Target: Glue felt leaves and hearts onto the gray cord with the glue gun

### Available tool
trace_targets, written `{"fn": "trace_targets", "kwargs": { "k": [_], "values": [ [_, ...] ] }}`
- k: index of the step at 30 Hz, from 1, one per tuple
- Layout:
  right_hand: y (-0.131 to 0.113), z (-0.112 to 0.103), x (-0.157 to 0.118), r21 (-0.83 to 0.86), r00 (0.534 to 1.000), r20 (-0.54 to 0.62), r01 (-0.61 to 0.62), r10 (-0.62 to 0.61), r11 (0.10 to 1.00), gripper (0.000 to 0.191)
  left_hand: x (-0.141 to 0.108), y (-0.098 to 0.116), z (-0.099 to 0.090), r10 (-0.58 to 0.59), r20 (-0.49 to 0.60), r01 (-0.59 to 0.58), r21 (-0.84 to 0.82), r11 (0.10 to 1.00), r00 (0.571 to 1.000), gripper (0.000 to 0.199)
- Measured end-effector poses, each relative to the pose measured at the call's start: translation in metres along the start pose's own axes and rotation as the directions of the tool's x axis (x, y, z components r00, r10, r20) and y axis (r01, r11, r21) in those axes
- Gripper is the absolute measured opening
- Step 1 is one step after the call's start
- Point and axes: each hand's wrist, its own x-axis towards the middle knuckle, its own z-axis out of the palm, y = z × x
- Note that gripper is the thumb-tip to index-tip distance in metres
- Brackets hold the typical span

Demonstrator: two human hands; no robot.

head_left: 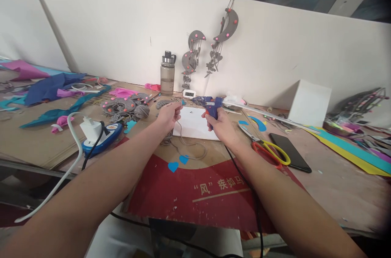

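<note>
My right hand (220,121) is wrapped round the handle of a blue hot glue gun (214,105), whose nozzle points left. A clear glue stick (259,110) sticks out of its back. Facing the nozzle, my left hand (169,116) pinches a small blue felt piece (183,102); its full shape is hidden by my fingers. Grey yarn (195,144) trails below that hand onto the table. Under both hands lies a white sheet (197,123). Two blue felt hearts (173,167) rest on the red and brown board (195,205) nearer to me.
Scissors (262,148) and a black phone (290,152) lie right of my right hand. A power strip (102,140) with a white plug stands at left. A water bottle (168,75) is at the back, beside grey moon hangings (227,26). A black cord (244,176) runs past my right forearm.
</note>
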Motion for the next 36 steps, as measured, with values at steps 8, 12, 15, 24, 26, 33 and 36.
{"fn": "trace_targets", "kwargs": {
  "k": [8, 12, 15, 24, 26, 33, 36],
  "values": [
    [-0.001, 0.001, -0.004, -0.264, 0.995, 0.004, 0.101, -0.103, 0.959, 0.032, -0.002, 0.000, 0.003, -0.024, 0.021, 0.024, -0.015, 1.000, 0.999, 0.021],
    [-0.001, 0.002, -0.004, -0.293, 0.995, 0.007, 0.094, -0.096, 0.951, 0.035, -0.006, -0.001, 0.005, 0.013, 0.054, -0.013, 0.000, 1.000, 0.998, 0.021],
    [-0.001, 0.002, -0.004, -0.302, 0.996, 0.007, 0.087, -0.089, 0.949, 0.037, -0.011, 0.001, 0.008, 0.026, 0.058, -0.028, 0.020, 0.999, 0.998, 0.021],
    [-0.003, 0.002, -0.005, -0.381, 0.991, -0.023, 0.115, -0.134, 0.917, 0.036, -0.022, 0.005, 0.014, 0.049, 0.059, -0.054, 0.086, 0.995, 0.997, 0.021],
    [-0.004, 0.002, -0.005, -0.396, 0.991, -0.026, 0.113, -0.134, 0.911, 0.038, -0.022, 0.005, 0.015, 0.048, 0.055, -0.053, 0.091, 0.994, 0.997, 0.022],
    [-0.007, 0.003, -0.007, -0.443, 0.994, -0.033, 0.081, -0.106, 0.893, 0.034, -0.021, 0.005, 0.014, 0.078, 0.049, -0.081, 0.081, 0.993, 0.996, 0.019],
    [-0.007, 0.003, -0.007, -0.447, 0.994, -0.030, 0.078, -0.102, 0.891, 0.034, -0.021, 0.004, 0.014, 0.070, 0.050, -0.074, 0.086, 0.994, 0.996, 0.020]
  ]
}}
